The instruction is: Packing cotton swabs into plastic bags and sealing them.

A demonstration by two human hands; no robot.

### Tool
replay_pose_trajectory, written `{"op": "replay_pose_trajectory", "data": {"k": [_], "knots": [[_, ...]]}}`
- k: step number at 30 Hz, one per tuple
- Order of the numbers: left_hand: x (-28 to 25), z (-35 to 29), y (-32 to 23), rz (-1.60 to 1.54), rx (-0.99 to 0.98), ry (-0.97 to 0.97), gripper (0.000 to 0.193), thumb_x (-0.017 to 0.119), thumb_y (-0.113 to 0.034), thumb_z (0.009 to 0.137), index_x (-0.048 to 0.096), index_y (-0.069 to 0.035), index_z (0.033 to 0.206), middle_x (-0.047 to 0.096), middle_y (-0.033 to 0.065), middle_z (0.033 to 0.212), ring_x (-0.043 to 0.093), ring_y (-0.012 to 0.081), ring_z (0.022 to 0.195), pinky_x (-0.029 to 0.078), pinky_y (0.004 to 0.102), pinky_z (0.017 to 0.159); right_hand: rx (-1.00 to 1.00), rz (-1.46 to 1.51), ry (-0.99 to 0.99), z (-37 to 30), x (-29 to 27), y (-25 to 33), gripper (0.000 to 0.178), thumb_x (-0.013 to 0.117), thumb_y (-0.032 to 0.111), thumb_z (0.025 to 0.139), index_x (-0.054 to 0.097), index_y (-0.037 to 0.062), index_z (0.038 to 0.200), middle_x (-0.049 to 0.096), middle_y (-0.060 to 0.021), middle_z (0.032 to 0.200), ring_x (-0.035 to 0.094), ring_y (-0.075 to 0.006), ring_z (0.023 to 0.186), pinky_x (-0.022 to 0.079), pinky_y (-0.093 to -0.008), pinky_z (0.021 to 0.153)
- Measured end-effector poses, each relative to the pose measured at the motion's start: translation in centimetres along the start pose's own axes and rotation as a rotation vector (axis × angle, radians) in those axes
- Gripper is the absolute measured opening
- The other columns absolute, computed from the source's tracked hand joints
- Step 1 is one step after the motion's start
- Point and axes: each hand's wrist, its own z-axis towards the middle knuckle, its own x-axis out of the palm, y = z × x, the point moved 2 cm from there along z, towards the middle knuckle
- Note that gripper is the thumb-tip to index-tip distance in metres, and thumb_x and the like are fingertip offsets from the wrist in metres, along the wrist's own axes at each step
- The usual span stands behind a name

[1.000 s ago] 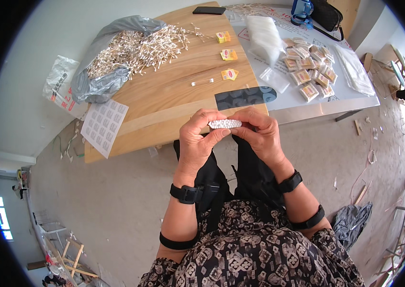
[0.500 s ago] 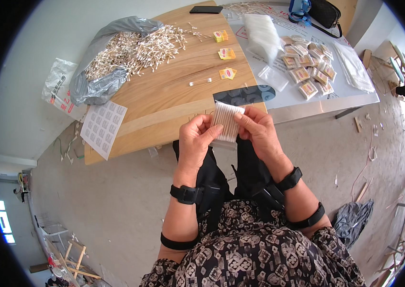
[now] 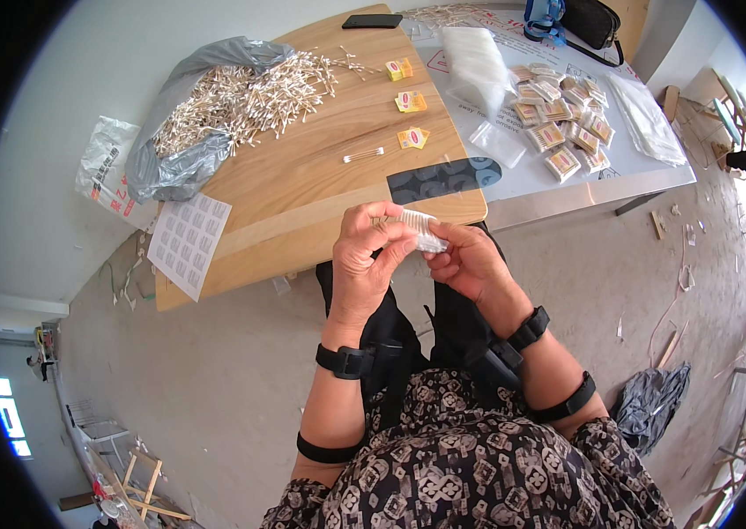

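Observation:
Just in front of the table edge, both hands grip a flat bundle of cotton swabs point(image 3: 419, 227) that looks wrapped in clear film. My left hand point(image 3: 366, 260) pinches its left side between thumb and fingers. The fingers of my right hand point(image 3: 477, 264) close on its lower right end. Beyond the hands, a dark patterned strip point(image 3: 443, 179) lies across the table's front edge. A few loose swabs point(image 3: 363, 155) rest on the wood, near small stacks of yellow cards point(image 3: 413, 137).
A grey plastic bag point(image 3: 161, 132) spills a heap of loose cotton swabs point(image 3: 245, 104) on the wooden table point(image 3: 302, 189). A sticker sheet point(image 3: 188, 242) overhangs the left edge. Filled swab packs point(image 3: 560, 163), clear bags point(image 3: 476, 66) and a black phone point(image 3: 372, 20) lie farther back.
The swab bundle has tipped from upright and facing me to a flatter, slanted angle. My left fingers have shifted up over its top edge, and my right hand has dropped slightly.

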Motion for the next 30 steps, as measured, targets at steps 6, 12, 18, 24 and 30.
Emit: {"op": "replay_pose_trajectory", "data": {"k": [6, 12, 18, 24, 30], "knots": [[-0.4, -0.3, 1.0, -0.086, -0.116, -0.146, 0.007, 0.070, 0.001, 0.081, 0.064, 0.001, 0.085, 0.062, 0.0067, 0.086, 0.059, 0.0147, 0.075, 0.049, 0.0260, 0.070, -0.373, -0.429, -0.170, -1.3, 0.6, 0.6, 0.015, 0.065, 0.013, 0.089, 0.065, -0.0008, 0.095, 0.060, -0.0007, 0.073, 0.046, -0.0039, 0.059, 0.037, -0.0195, 0.053], [-0.3, -0.3, 1.0, -0.149, -0.137, -0.141, 0.008, 0.069, 0.001, 0.082, 0.061, 0.001, 0.083, 0.060, 0.0054, 0.083, 0.055, 0.0121, 0.070, 0.047, 0.0246, 0.068, -0.708, -0.651, 0.055, -1.1, 1.6, 0.8, 0.009, 0.070, 0.002, 0.082, 0.066, 0.0019, 0.090, 0.059, 0.0047, 0.075, 0.048, -0.0021, 0.067, 0.039, -0.0186, 0.060], [0.4, 0.0, 0.8, -0.145, -0.206, -0.023, 0.013, 0.069, 0.001, 0.080, 0.057, 0.000, 0.079, 0.055, 0.0013, 0.077, 0.051, 0.0090, 0.067, 0.044, 0.0230, 0.065, -0.720, -0.736, 0.053, -1.4, 1.6, 1.0, 0.006, 0.070, 0.001, 0.081, 0.064, 0.0023, 0.082, 0.056, 0.0060, 0.072, 0.047, -0.0012, 0.067, 0.039, -0.0193, 0.058], [0.4, -0.6, 1.3, -0.294, -0.428, 0.172, 0.016, 0.069, 0.002, 0.078, 0.054, -0.003, 0.077, 0.051, -0.0028, 0.073, 0.048, 0.0051, 0.066, 0.041, 0.0213, 0.063, -0.627, -0.802, 0.178, -1.7, 1.7, 1.3, 0.006, 0.066, 0.002, 0.084, 0.060, 0.0018, 0.082, 0.052, 0.0046, 0.073, 0.048, -0.0035, 0.069, 0.041, -0.0217, 0.061], [1.2, -0.1, 1.0, -0.336, -0.501, 0.301, 0.018, 0.068, -0.003, 0.082, 0.051, -0.005, 0.074, 0.048, -0.0055, 0.073, 0.043, 0.0044, 0.067, 0.037, 0.0208, 0.062, -0.640, -0.950, 0.206, -1.5, 0.7, 1.8, 0.008, 0.065, 0.005, 0.085, 0.059, 0.0009, 0.083, 0.054, 0.0010, 0.074, 0.051, -0.0073, 0.072, 0.044, -0.0256, 0.064]]}}
